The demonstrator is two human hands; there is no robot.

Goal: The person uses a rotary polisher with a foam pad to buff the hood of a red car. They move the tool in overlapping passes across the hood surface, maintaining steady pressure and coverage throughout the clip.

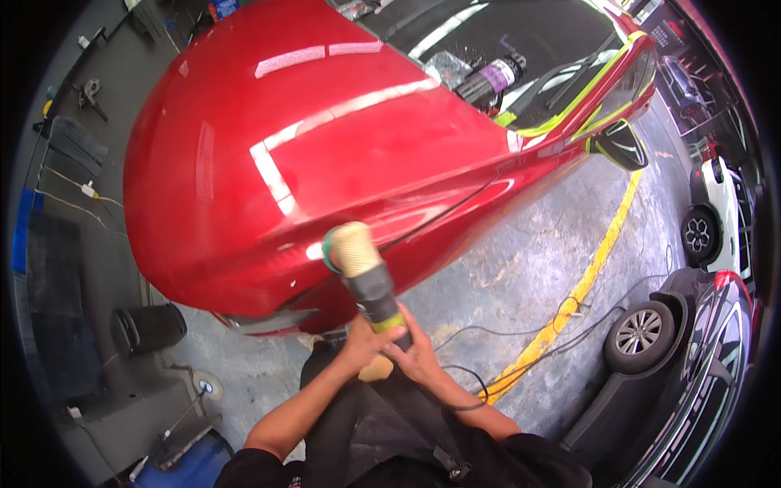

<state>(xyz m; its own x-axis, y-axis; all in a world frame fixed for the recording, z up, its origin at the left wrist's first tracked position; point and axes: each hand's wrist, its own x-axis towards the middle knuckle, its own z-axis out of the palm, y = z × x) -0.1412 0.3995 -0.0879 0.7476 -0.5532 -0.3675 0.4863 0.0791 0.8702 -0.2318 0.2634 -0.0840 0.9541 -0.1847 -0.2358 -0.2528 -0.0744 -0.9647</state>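
Observation:
Both hands are closed round a handheld polisher [376, 294] with a dark body, a yellow-green band and a tan cover over its head. My left hand [364, 343] wraps the handle from the left, and my right hand [416, 351] grips its rear part from the right. The polisher's green-edged pad [329, 249] is at the front fender of a red car [325, 171], by the hood's near edge; whether it presses on the paint I cannot tell. Below my hands is a tan rounded thing [376, 369], too unclear to name.
A black cable [480, 404] runs from my right hand across the floor over a yellow line [598, 272]. Yellow-green tape edges the windshield, where a dark bottle [498, 75] lies. A side mirror [622, 145] sticks out. A dark car [691, 358] stands right, a black bin [148, 328] left.

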